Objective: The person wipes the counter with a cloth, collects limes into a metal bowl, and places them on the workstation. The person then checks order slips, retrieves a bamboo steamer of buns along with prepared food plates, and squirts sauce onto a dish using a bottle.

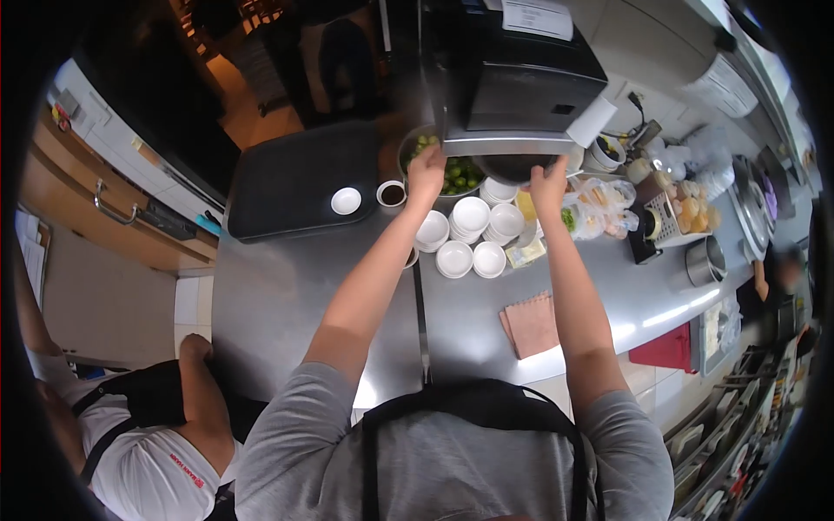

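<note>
Both my arms reach forward over a steel counter to the front edge of a raised steel shelf (508, 146). My left hand (425, 180) is closed at the shelf's left corner, beside a metal bowl of green limes or similar fruit (460, 176). What its fingers grip is hidden. Under the shelf's right part, my right hand (549, 187) closes at the edge of a dark, round, shallow vessel (508, 168). Stacks of small white bowls (470, 216) stand between my forearms. Left of them are a bowl of dark sauce (392, 194) and a single white bowl (346, 201).
A black box-shaped machine (530, 91) sits on the shelf. At left lies a black mat or tray (300, 178). Folded pinkish cloths (530, 325), plastic bags (601, 204), a basket (673, 221) and a steel pot (705, 260) are rightward. A co-worker (152, 425) is at lower left.
</note>
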Tool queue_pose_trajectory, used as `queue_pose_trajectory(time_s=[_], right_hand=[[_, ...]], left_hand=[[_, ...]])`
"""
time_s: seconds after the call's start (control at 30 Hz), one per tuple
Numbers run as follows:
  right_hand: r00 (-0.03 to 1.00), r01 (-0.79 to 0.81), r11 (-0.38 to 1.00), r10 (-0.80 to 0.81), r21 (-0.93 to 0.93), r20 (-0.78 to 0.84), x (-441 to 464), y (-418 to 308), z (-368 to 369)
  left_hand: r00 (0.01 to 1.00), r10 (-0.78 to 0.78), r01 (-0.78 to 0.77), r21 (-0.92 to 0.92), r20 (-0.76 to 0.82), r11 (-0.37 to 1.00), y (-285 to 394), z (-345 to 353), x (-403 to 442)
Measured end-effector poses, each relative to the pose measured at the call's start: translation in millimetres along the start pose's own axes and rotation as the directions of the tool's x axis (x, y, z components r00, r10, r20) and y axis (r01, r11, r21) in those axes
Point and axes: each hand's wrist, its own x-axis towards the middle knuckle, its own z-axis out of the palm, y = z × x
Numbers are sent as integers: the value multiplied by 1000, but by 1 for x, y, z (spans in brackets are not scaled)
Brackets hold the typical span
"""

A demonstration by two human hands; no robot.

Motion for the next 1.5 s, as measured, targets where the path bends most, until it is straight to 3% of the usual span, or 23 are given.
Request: queue_pose_trajectory(time_s=[0.17,0.33,0.37,0.4,0.43,0.47,0.5,0.6,0.63,0.67,0.73,0.8,0.87,0.93,1.03,1.2,1.27,1.3,1.33,1.37,1.4,1.43,1.5], right_hand=[[939,-269,915,179,302,293,-60,-2,-62],[768,-629,674,464,387,441,-148,33,-108],[855,-408,909,351,78,382,-168,66,-117],[904,-118,959,211,-256,373,-190,90,-129],[904,-125,959,216,-255,369,-211,96,-142],[906,329,787,-107,-522,409,-231,100,-152],[764,644,364,-362,-673,535,-245,104,-161],[842,539,479,-338,-693,421,-238,149,-197],[979,165,784,-56,-598,197,-232,142,-206],[959,-251,895,281,-369,30,-220,127,-218],[997,-40,986,28,-165,-76,-203,93,-235],[825,551,775,-562,-310,62,-200,56,-231],[525,847,496,-725,-191,445,-195,37,-237],[434,901,284,-583,-328,687,-196,27,-250],[739,666,264,-362,-698,568,-198,62,-316],[952,163,356,-303,-920,52,-235,94,-429],[965,-201,786,262,-585,21,-246,107,-478],[889,-381,904,415,-193,194,-251,111,-518],[893,-398,899,426,-183,149,-267,100,-552],[876,-483,842,463,243,135,-285,85,-586],[865,-454,637,484,624,135,-303,77,-617],[866,-434,643,490,631,96,-324,78,-643],[731,-53,822,419,568,-539,-365,79,-681]], left_hand=[[754,-339,556,-271,562,786,70,-14,-72],[691,-409,601,-160,596,783,54,-49,-142],[687,-406,600,-155,602,785,52,-58,-155],[700,-420,577,-111,578,809,49,-66,-167],[712,-434,556,-66,551,828,47,-73,-176],[708,-438,558,-59,554,828,47,-78,-182],[702,-452,573,-59,550,817,48,-83,-187],[653,-500,639,-59,569,767,56,-85,-202],[653,-493,624,-41,575,780,58,-79,-205],[656,-476,604,-29,586,796,59,-70,-208],[609,-465,610,-5,643,792,61,-45,-216],[608,-381,556,-30,696,831,68,-14,-234],[530,-339,547,-8,777,837,75,25,-254],[335,-382,484,190,862,854,79,69,-279],[370,-235,386,82,899,919,108,131,-314],[361,86,69,-119,929,991,178,244,-405],[283,153,-2,-159,947,987,169,303,-443],[245,189,-73,-177,951,982,165,328,-462],[199,201,-73,-190,959,979,171,350,-481],[233,98,94,-123,968,988,178,373,-498],[251,-13,259,-54,968,964,187,397,-514],[223,-50,446,-56,974,894,201,421,-527],[89,-136,653,45,987,756,206,465,-549]])
